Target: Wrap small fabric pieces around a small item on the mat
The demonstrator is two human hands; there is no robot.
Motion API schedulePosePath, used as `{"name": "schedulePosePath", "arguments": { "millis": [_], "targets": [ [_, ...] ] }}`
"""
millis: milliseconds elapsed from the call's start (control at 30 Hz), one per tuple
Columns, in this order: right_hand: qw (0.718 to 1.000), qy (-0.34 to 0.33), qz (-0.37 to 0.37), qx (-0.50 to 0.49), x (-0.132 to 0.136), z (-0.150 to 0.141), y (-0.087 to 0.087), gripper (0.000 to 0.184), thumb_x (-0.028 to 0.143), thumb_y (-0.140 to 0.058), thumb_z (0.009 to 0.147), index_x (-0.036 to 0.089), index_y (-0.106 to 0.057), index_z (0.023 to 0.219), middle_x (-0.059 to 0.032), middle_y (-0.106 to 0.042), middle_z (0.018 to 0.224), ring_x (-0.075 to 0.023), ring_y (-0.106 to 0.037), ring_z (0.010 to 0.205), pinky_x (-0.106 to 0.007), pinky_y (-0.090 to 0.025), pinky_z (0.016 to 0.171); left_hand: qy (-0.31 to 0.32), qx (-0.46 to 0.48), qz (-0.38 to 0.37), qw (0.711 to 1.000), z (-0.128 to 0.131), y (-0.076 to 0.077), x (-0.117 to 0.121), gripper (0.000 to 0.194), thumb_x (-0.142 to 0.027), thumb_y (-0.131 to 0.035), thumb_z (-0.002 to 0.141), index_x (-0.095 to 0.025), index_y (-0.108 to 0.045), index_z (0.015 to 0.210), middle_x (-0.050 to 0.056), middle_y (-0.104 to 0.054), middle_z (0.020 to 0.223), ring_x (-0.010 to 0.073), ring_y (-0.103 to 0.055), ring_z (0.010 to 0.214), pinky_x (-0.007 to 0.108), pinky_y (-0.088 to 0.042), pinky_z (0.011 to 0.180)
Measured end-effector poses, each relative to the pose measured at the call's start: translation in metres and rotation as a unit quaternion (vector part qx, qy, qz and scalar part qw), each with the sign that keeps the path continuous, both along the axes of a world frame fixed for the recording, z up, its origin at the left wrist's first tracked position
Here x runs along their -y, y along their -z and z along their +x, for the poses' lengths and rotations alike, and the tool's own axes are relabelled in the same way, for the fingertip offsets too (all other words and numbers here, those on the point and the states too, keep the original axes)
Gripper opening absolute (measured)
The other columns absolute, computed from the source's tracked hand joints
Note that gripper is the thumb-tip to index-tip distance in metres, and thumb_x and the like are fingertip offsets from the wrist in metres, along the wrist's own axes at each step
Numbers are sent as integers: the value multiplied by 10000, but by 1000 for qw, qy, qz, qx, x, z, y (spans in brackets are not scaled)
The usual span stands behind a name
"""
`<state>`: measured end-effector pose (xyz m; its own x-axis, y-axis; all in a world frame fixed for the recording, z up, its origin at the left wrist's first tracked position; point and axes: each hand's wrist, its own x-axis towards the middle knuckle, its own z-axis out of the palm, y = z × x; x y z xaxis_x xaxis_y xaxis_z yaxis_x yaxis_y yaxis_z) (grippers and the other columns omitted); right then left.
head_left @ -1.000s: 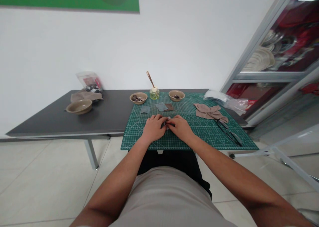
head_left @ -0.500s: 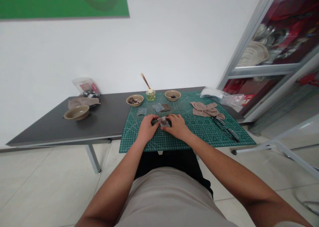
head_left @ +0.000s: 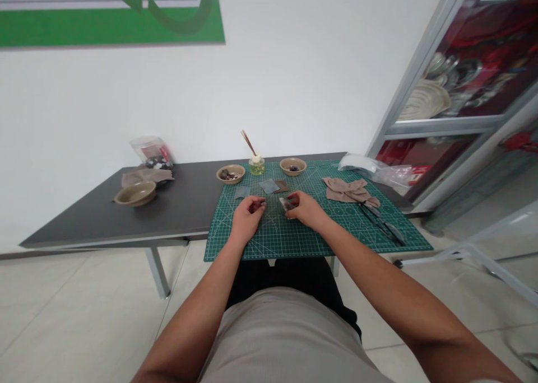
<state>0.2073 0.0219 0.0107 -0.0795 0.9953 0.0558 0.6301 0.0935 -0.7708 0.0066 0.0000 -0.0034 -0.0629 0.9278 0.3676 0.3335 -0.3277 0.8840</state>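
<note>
My left hand (head_left: 246,219) is closed just above the green cutting mat (head_left: 269,243), fingertips pinched on something small and dark that I cannot make out. To its right, my right hand (head_left: 307,210) grips a crumpled grey-white piece of cloth or paper (head_left: 286,204) between thumb and fingers. A gap of bare mat separates the two hands. Beyond them lie a grey-blue square sheet (head_left: 269,186), a brown square sheet (head_left: 281,186) and a paler square (head_left: 242,192).
Behind stand a bowl of small stone-like pieces (head_left: 231,174), a reed diffuser (head_left: 256,164) and another bowl (head_left: 293,166). A brown cloth (head_left: 348,190) and dark-framed glasses (head_left: 384,226) lie right, near a plastic bag (head_left: 378,169). Another bowl (head_left: 135,194) stands left.
My hands have moved apart. The grey-white piece, earlier between both hands, is now in my right hand alone. The view has tilted slightly upward.
</note>
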Motion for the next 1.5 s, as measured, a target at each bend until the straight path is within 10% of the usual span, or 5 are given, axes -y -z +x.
{"name": "schedulePosePath", "arguments": {
  "millis": [200, 500, 1500],
  "targets": [
    [993, 23, 74, -87, -6, 34, -4, 442, 237, -721, 615, 167, -573, 1026, -17, -687, 896, -186, -637, 784, -293, -476, 709, -18, -15, -30, 999, 0, -3, 1, 116, -223, -626, 758, -171, -647, 860, -20, -591, 719, 117, -523, 645, 248, -418, 641],
    [973, 69, 129, 177, 3, 92, -23, 274, 201, -616, 689, 165, -635, 960, -74, -685, 862, -232, -618, 783, -299, -429, 682, -4, -54, -23, 998, 1, -3, 2, 80, -197, -590, 764, -189, -612, 840, -34, -589, 702, 121, -540, 647, 244, -419, 646],
    [967, 141, 174, 119, 18, 84, -7, 257, 343, -593, 800, 184, -703, 970, -82, -740, 919, -248, -673, 842, -360, -491, 793, -29, -110, -10, 993, 2, -2, 0, 67, -208, -571, 825, -200, -616, 874, 20, -658, 821, 173, -600, 758, 310, -461, 732]
  ]
}}
